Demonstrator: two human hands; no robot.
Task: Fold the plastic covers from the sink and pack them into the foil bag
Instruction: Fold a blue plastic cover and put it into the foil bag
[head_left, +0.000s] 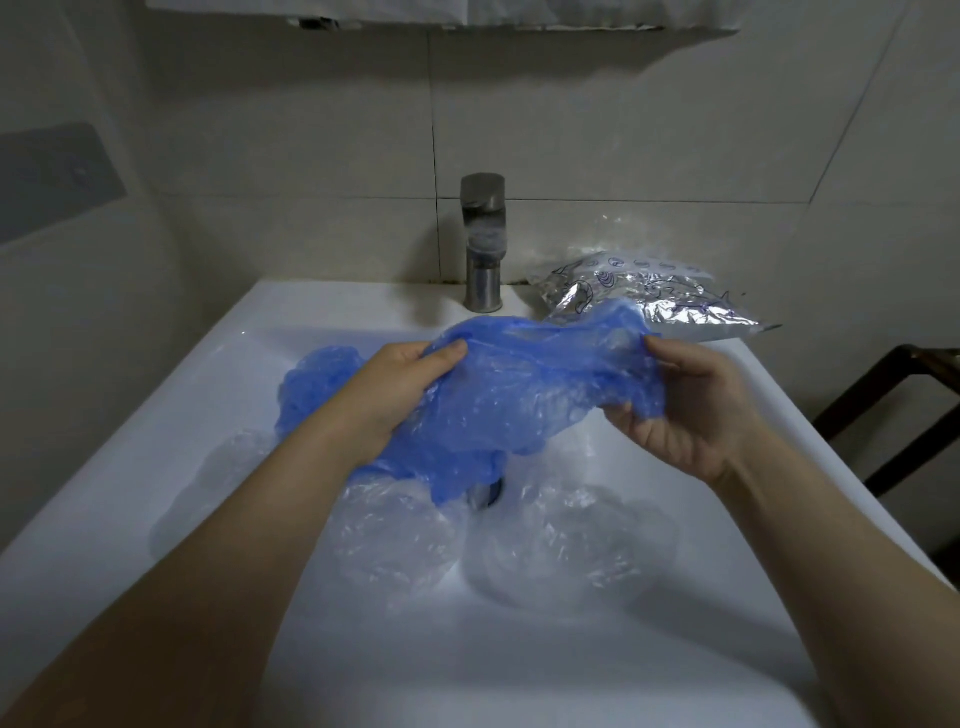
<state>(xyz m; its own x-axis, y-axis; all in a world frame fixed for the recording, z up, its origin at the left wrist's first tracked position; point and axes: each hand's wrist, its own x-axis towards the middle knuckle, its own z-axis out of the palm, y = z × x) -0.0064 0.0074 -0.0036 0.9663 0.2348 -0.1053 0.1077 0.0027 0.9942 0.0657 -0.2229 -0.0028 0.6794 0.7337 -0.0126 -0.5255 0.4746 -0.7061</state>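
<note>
A crumpled blue plastic cover (524, 384) is stretched between my hands above the white sink (218, 364). My left hand (400, 387) pinches its left end and my right hand (685, 400) grips its right end. A second blue cover (311, 384) lies in the basin behind my left wrist. Several clear plastic covers (566, 545) lie in the basin below, around the drain (485, 491). The silver foil bag (654, 296), printed with fish drawings, rests on the sink's back right ledge.
A steel faucet (483, 239) stands at the back middle of the sink, against the tiled wall. A dark wooden frame (898, 410) stands to the right of the sink. A shelf edge runs along the top.
</note>
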